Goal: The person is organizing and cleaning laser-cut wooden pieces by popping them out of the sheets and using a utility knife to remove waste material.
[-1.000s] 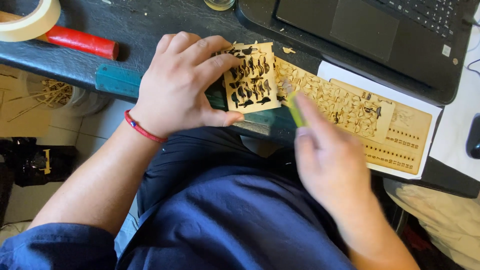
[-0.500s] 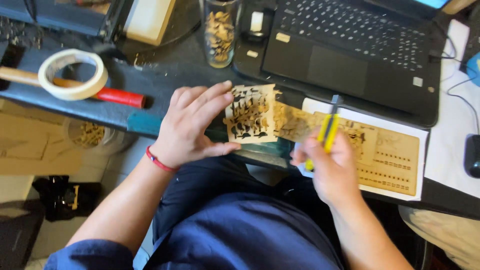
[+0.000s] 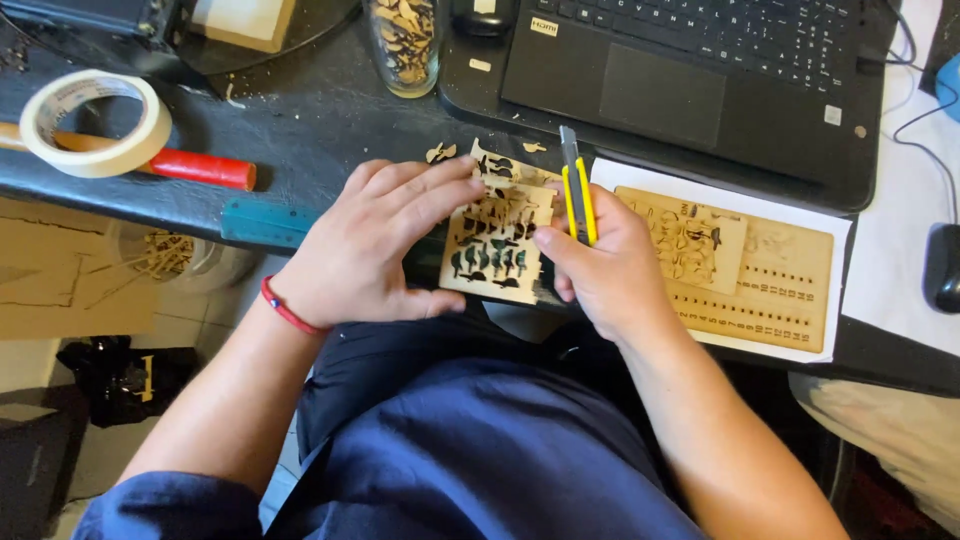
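Tape roll (image 3: 95, 122): lies flat on the dark desk, far left of the laser-cut wood sheet (image 3: 497, 245).
Left hand (image 3: 375, 250): fingers spread flat on the sheet's left side, pressing it steady at the desk edge.
Right hand (image 3: 610, 270): closed around a yellow utility knife (image 3: 577, 195), just right of the sheet, tip pointing away from the body.
Laptop (image 3: 690, 80): behind the sheet.

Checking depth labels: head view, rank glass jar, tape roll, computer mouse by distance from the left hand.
1. Glass jar: above the left hand, by the laptop's corner.
2. Tape roll: far left on the desk.
3. Computer mouse: right edge, beyond the right hand.
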